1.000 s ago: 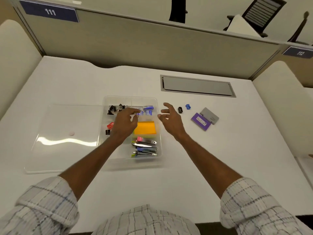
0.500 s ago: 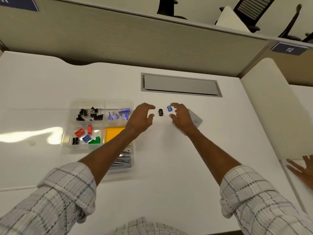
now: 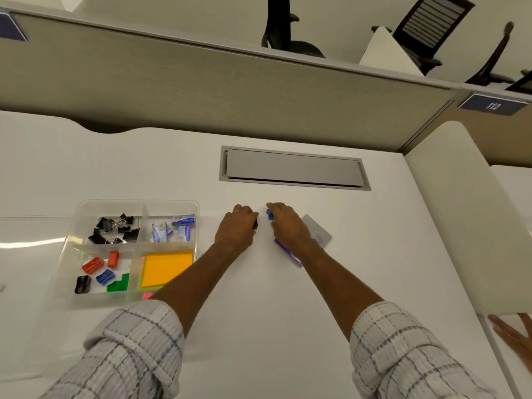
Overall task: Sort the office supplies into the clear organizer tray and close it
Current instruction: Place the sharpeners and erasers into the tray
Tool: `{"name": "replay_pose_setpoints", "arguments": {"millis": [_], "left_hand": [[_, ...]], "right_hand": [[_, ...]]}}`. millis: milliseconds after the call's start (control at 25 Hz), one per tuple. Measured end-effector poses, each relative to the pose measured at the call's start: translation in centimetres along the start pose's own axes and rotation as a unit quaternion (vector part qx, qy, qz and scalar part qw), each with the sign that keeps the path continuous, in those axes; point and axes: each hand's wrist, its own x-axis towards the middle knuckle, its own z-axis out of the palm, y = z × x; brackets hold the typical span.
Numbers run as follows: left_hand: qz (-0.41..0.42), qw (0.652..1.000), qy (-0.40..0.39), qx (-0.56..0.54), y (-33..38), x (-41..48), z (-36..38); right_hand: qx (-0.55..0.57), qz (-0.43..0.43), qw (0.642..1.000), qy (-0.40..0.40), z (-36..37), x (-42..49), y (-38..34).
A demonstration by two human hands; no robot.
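Both hands have dropped since half a second back, from hovering to contact. Left hand (image 3: pixel 236 230): fingers curled round black sharpener (image 3: pixel 255 224) on table (image 3: pixel 259 326). Right hand (image 3: pixel 288 226): fingers pinching blue sharpener (image 3: pixel 269 214); wrist lies over purple item (image 3: pixel 289 254), grey card (image 3: pixel 319 234) just beside. Both sharpeners sit outside, right of clear tray (image 3: pixel 138 202).

Tray open, four compartments seen:
- Far left: black binder clips (image 3: pixel 115 230).
- Far right: blue-and-white packets (image 3: pixel 172 228).
- Near left: loose sharpeners (image 3: pixel 104 276) in red, blue and black, plus green piece (image 3: pixel 118 283).
- Near right: orange sticky notes (image 3: pixel 167 267).

Clear lid (image 3: pixel 34 231) flat on table, left of tray.
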Motion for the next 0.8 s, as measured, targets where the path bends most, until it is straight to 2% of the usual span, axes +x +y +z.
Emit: {"name": "replay_pose_setpoints", "arguments": {"millis": [160,320,600,800], "left_hand": [[-0.014,1.000,0.001,-0.011,-0.8,-0.8,0.3],[-0.027,0.999,0.013,-0.021,-1.2,-2.6,-0.5],[-0.009,0.986,0.138,-0.098,-3.9,-8.3,-5.3],[-0.064,0.969,0.173,-0.162,-9.1,-15.1,-7.9]], "right_hand": [[-0.025,0.005,0.998,0.056,1.0,-1.0,0.1],[0.007,0.009,0.998,0.062,1.6,-2.5,-0.4],[0.121,0.007,0.988,0.092,1.8,-5.6,-4.5],[0.152,-0.091,0.979,0.099,1.5,-7.9,-10.8]]}}
